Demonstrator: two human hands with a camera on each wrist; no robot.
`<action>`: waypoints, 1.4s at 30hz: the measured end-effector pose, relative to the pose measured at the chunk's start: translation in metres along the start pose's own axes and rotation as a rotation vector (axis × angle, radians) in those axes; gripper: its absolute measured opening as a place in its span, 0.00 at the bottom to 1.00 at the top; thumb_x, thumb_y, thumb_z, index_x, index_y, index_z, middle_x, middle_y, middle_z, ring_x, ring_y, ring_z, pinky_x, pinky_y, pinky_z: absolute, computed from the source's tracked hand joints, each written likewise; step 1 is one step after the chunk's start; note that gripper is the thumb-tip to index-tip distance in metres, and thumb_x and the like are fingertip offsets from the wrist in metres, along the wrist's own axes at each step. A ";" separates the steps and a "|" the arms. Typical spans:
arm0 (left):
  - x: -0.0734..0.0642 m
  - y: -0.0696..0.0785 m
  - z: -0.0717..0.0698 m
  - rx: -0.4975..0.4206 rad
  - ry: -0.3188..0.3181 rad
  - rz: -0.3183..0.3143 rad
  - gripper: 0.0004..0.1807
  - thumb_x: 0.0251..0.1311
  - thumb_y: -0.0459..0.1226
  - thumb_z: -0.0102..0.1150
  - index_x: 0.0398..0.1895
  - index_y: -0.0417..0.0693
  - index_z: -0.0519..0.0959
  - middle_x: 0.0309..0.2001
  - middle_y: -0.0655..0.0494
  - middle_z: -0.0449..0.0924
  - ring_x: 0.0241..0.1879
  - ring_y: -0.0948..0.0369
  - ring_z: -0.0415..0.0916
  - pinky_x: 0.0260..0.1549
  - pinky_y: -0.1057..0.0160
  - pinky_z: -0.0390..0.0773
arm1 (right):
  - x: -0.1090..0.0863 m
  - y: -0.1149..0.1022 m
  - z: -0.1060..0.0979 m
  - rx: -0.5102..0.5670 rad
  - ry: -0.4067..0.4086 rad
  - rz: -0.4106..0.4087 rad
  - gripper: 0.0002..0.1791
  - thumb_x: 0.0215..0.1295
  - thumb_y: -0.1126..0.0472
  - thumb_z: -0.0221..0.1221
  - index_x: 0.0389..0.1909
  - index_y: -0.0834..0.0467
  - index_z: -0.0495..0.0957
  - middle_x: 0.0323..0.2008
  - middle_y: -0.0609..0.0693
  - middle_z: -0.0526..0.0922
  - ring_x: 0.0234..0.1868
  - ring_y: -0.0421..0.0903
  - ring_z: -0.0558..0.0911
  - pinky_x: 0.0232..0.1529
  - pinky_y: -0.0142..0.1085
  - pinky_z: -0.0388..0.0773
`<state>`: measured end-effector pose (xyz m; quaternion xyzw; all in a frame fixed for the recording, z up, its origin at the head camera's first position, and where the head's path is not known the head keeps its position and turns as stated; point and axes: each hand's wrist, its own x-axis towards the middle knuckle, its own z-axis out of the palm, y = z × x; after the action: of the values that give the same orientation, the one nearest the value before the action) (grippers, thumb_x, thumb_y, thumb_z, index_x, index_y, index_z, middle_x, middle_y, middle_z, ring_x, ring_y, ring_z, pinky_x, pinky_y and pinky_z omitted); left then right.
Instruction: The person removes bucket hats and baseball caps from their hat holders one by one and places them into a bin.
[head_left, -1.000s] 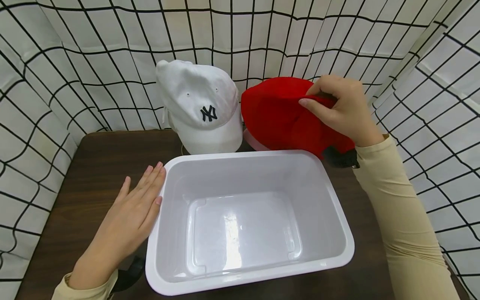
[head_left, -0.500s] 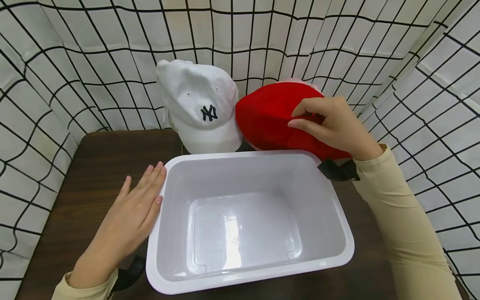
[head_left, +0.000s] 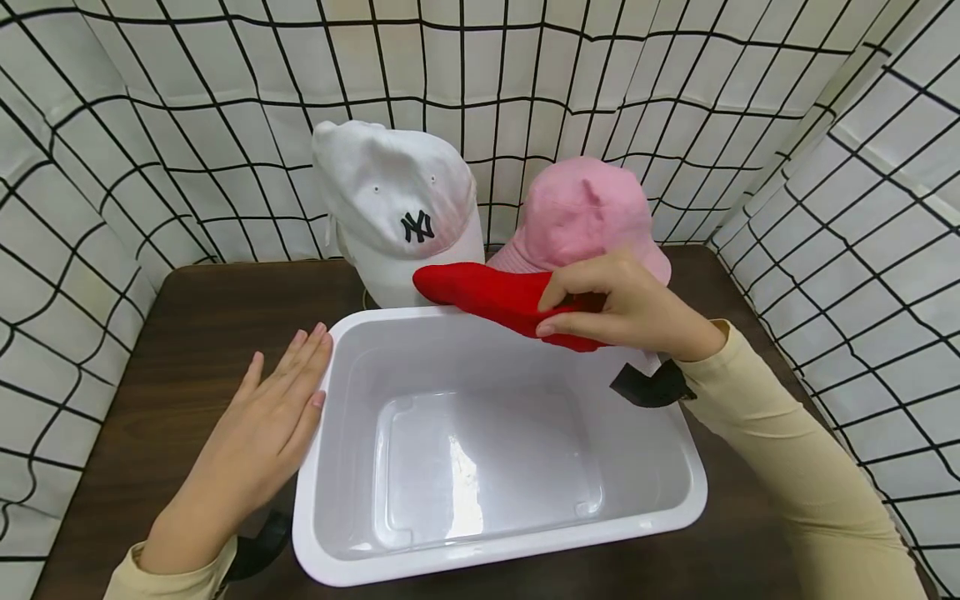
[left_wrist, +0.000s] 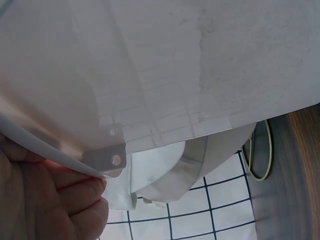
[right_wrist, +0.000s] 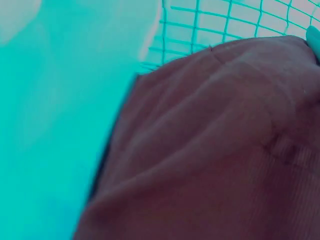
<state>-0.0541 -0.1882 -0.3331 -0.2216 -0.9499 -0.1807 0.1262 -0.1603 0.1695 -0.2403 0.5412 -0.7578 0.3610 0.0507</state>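
Observation:
My right hand (head_left: pixel 626 304) pinches a red cap (head_left: pixel 487 292) between thumb and fingers. The cap hangs over the far rim of a white plastic basin (head_left: pixel 498 546), and its cloth, colour-shifted in the right wrist view, fills much of that picture as a folded cap (right_wrist: pixel 215 135). Along the basin's left rim lies my left hand (head_left: pixel 258 433), fingers straight and touching the edge. From below, the left wrist view shows those fingers (left_wrist: pixel 82 195) against the underside of the rim. A pink cap (head_left: pixel 588 208) sits behind the right hand, partly covered by it.
A white cap (head_left: pixel 405 208) with a dark NY emblem stands behind the basin, left of the pink one. The dark wooden table (head_left: pixel 202 333) carries everything. Black wire grid (head_left: pixel 247 75) backed with white cloth walls in the far side and both flanks.
My right hand has brought the red cap toward me and leftward, from the back right to over the basin's far rim, uncovering the pink cap. The left hand stays put.

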 end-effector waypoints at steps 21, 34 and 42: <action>0.000 -0.001 0.002 -0.012 0.008 0.003 0.30 0.70 0.39 0.41 0.73 0.41 0.52 0.72 0.48 0.50 0.72 0.56 0.44 0.68 0.45 0.38 | 0.000 -0.002 0.056 0.252 -0.306 0.013 0.04 0.53 0.64 0.68 0.30 0.56 0.82 0.28 0.41 0.82 0.29 0.34 0.78 0.33 0.29 0.76; 0.000 -0.002 0.001 -0.007 0.001 -0.002 0.30 0.70 0.39 0.42 0.72 0.40 0.52 0.72 0.47 0.50 0.72 0.55 0.45 0.67 0.44 0.39 | -0.001 -0.002 0.076 0.359 -0.495 0.094 0.02 0.55 0.66 0.66 0.30 0.58 0.83 0.28 0.42 0.83 0.31 0.31 0.78 0.37 0.28 0.78; 0.000 -0.001 0.001 -0.006 0.000 0.003 0.30 0.69 0.38 0.42 0.72 0.39 0.53 0.73 0.47 0.49 0.72 0.54 0.46 0.67 0.44 0.39 | -0.003 0.001 0.090 0.438 -0.589 0.171 0.02 0.55 0.67 0.66 0.30 0.59 0.84 0.27 0.41 0.83 0.29 0.31 0.78 0.35 0.29 0.79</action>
<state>-0.0552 -0.1888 -0.3344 -0.2235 -0.9490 -0.1832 0.1257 -0.1312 0.1184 -0.3080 0.5545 -0.6874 0.3463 -0.3165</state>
